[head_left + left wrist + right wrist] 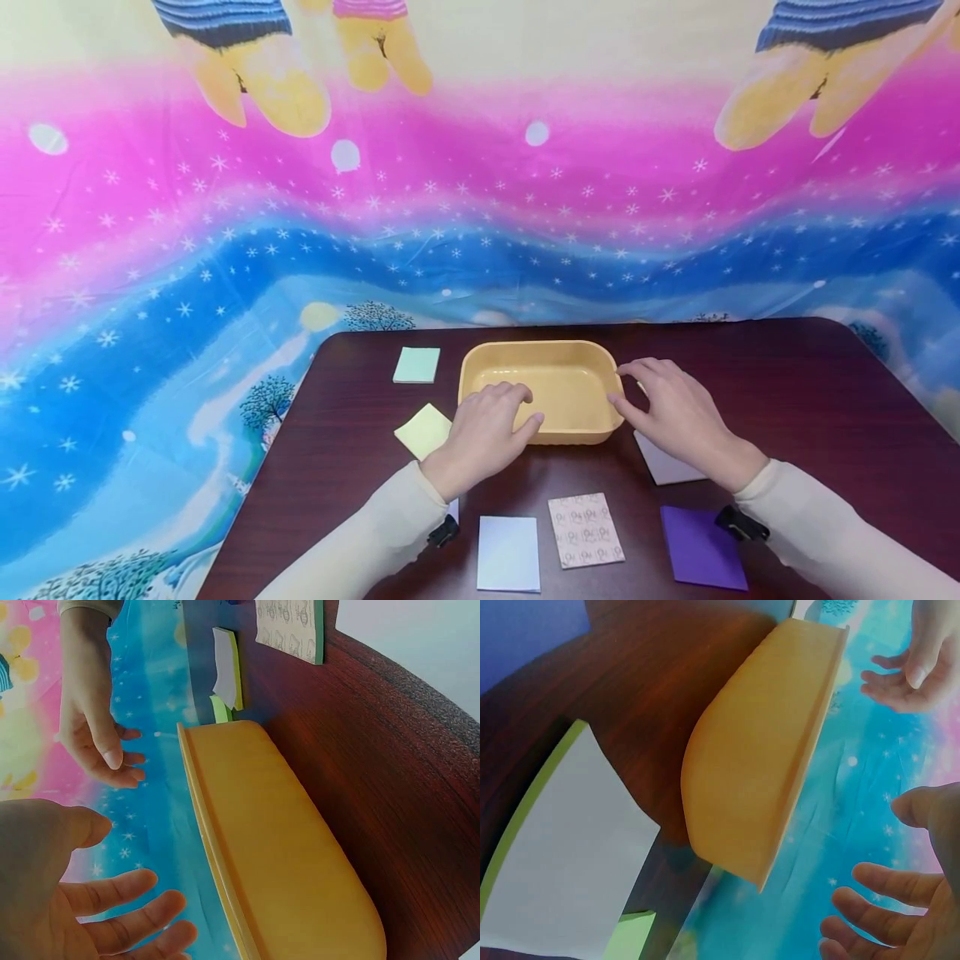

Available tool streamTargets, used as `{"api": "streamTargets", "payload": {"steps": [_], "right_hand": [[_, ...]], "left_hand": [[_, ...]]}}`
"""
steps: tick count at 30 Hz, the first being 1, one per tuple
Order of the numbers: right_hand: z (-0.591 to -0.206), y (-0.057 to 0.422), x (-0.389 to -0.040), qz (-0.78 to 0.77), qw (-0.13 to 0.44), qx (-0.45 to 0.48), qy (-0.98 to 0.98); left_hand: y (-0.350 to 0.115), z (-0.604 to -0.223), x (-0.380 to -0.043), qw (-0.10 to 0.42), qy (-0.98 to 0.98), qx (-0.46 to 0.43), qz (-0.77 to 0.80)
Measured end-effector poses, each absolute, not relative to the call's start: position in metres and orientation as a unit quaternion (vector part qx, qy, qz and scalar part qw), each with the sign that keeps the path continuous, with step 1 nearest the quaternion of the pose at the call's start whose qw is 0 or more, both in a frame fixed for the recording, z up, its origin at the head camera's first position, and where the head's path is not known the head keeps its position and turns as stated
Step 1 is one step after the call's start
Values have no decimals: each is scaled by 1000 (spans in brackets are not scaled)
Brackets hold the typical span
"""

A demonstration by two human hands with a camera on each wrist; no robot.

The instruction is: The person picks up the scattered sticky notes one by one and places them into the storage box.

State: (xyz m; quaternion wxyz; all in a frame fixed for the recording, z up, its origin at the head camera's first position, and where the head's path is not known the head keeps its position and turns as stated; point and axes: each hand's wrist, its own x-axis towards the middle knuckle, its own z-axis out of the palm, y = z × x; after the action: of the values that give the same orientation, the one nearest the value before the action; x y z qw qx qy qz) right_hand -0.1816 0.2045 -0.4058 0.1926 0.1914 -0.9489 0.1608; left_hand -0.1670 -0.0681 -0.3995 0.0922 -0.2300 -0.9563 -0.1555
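A yellow plastic tub (555, 437) sits on the dark table, and its inside looks bare in the head view. My left hand (487, 433) hovers over its front left part, fingers loosely bent and holding nothing. Off the tub's right end is my right hand (678, 417), thumb and fingers spread apart, fingertips close to the rim. Both wrist views show the tub's outer wall (277, 847) from the side, with my left hand (112, 892) and right hand (900, 892) apart from it, at rim height or above.
Paper note pads lie around the tub: mint green (416, 365), yellow (423, 429), pale blue (508, 553), pink patterned (587, 531), purple (702, 546) and pale grey (667, 462). My left sleeve mostly hides another pad. A printed cloth (480, 192) hangs behind the table.
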Motion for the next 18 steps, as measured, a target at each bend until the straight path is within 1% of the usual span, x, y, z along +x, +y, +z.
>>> {"api": "streamTargets", "payload": {"steps": [18], "right_hand": [[-408,227,-192,161,166,142,-962]], "left_hand": [[-59,-404,-172,99,-956,-231,-152]]}}
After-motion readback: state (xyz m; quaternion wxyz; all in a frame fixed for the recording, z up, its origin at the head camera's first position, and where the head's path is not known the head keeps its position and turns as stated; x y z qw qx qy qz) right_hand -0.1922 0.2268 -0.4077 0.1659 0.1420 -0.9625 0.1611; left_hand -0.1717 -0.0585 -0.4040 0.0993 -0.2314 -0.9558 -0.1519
